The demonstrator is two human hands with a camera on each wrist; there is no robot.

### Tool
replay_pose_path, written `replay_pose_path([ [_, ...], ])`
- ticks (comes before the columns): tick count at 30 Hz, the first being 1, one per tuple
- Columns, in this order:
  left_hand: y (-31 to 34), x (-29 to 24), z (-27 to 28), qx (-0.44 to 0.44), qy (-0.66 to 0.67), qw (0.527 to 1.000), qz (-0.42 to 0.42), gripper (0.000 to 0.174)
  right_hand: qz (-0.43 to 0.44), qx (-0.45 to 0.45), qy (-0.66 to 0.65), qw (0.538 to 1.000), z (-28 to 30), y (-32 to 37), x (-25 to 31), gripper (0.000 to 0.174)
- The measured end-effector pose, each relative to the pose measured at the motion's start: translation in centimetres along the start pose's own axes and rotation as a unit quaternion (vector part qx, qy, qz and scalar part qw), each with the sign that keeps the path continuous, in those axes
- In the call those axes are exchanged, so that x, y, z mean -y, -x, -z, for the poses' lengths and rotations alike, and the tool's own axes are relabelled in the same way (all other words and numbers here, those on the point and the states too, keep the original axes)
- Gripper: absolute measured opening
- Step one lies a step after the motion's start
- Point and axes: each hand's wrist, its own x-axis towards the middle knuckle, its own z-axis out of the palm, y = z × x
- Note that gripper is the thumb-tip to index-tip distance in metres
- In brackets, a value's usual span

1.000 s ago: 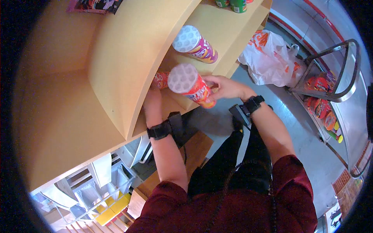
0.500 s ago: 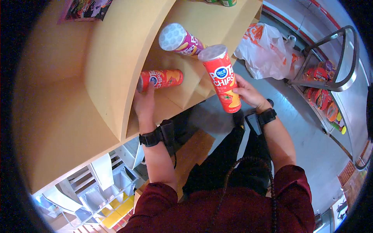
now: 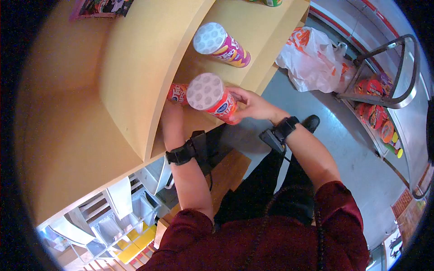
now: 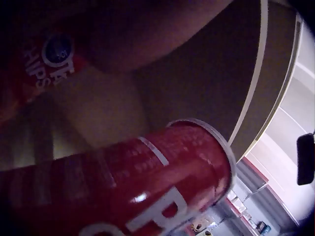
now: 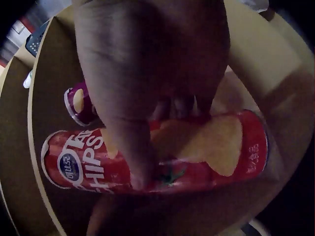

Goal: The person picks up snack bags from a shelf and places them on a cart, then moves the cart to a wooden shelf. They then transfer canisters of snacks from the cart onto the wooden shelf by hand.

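Note:
My right hand (image 3: 253, 106) grips a red potato chip can (image 3: 209, 97) around its lower part, its pale lid tipped toward the head camera. The right wrist view shows the thumb lying across that can's label (image 5: 74, 164). Behind it in the compartment, a second red chip can (image 3: 177, 93) is partly covered. My left hand (image 3: 172, 118) holds this second can by its near end; most of the fingers are hidden. In the left wrist view, the can in my right hand fills the lower part. A purple chip can (image 3: 234, 52) stands farther back on the shelf.
The wooden shelf's curved divider (image 3: 156, 90) rises just left of my left hand. Green cans (image 3: 272, 2) stand at the far end. A white plastic bag (image 3: 309, 61) sits on the floor beside a metal cart (image 3: 404, 97) carrying red packages (image 3: 375, 116).
My right hand swung its can right, label up, then back left into the compartment with the lid toward the head camera. The left hand's can, plainly seen half a second ago, is now mostly covered.

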Motion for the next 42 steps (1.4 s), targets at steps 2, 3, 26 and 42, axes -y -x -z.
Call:
replay_pose_path([
  [2,-0.3,0.1,-0.8,-0.051,0.071,0.996,0.021,0.034,0.005,0.015,-0.021,1.0,0.1,-1.7,-0.4,0.083],
  [3,-0.3,0.4,-0.9,-0.051,0.071,0.996,0.022,0.034,0.01,0.028,-0.042,0.999,0.1,-2.4,-0.6,0.082],
  [26,0.3,1.6,-1.5,-0.054,0.213,0.975,0.024,0.047,-0.11,0.017,0.018,0.994,-1.3,-8.4,-3.6,0.054],
  [42,1.2,-1.1,1.0,0.035,0.131,0.98,0.146,0.038,-0.071,-0.034,0.124,0.989,-4.5,-10.5,-6.4,0.044],
])
